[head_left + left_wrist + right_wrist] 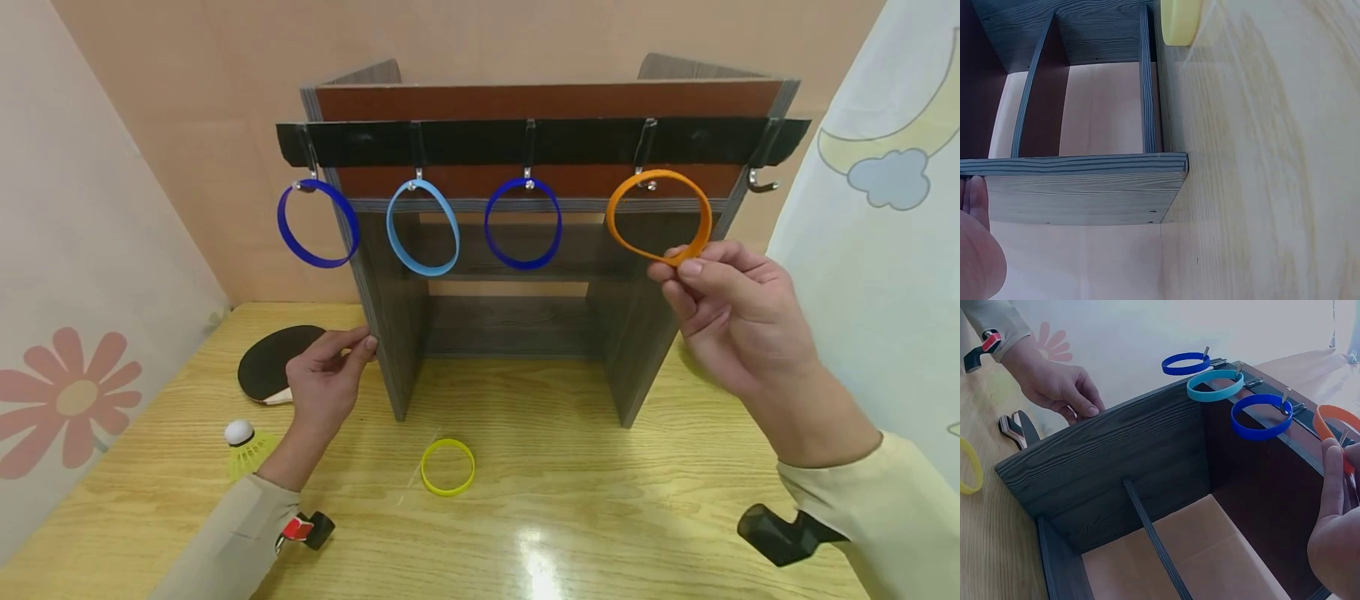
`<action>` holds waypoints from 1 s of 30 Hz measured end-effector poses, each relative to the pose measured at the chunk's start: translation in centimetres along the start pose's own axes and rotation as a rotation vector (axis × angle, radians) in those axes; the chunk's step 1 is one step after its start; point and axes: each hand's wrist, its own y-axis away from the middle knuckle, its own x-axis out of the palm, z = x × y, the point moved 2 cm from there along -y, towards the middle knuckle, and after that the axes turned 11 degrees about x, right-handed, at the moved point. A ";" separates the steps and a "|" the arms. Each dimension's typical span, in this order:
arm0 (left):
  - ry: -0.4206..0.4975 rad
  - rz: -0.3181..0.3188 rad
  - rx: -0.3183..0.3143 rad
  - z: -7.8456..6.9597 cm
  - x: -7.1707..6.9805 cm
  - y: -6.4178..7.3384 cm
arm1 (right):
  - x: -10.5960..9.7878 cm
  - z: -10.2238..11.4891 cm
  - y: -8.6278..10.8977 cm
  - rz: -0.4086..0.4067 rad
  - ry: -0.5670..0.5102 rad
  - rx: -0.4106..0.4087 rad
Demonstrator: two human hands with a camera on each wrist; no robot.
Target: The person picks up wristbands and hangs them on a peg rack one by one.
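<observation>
My right hand (746, 321) pinches an orange wristband (707, 221) at its lower edge, in front of the fourth hook of a black strip (472, 143). The hook's tip shows inside the loop; whether the band rests on it I cannot tell. My left hand (326, 383) holds the front edge of the wooden shelf (386, 308) at its left side panel, thumb at the edge. A dark blue wristband (326, 264), a light blue wristband (427, 271) and another dark blue wristband (523, 265) hang from the first three hooks.
A bare hook (763, 185) is at the strip's right end. On the table (540, 517) lies a yellow wristband (447, 492) in front of the shelf. Beside my left arm are a black table tennis bat (270, 362) and a shuttlecock (243, 442).
</observation>
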 end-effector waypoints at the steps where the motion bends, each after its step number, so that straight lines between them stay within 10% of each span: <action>1: 0.005 -0.004 -0.001 0.0 0.0 0.0 | 0.0 0.0 -0.2 -0.009 -0.001 -0.002; 30: -0.027 0.000 -0.022 -1.2 0.4 -0.5 | -1.0 -2.2 -0.9 -0.111 0.149 0.023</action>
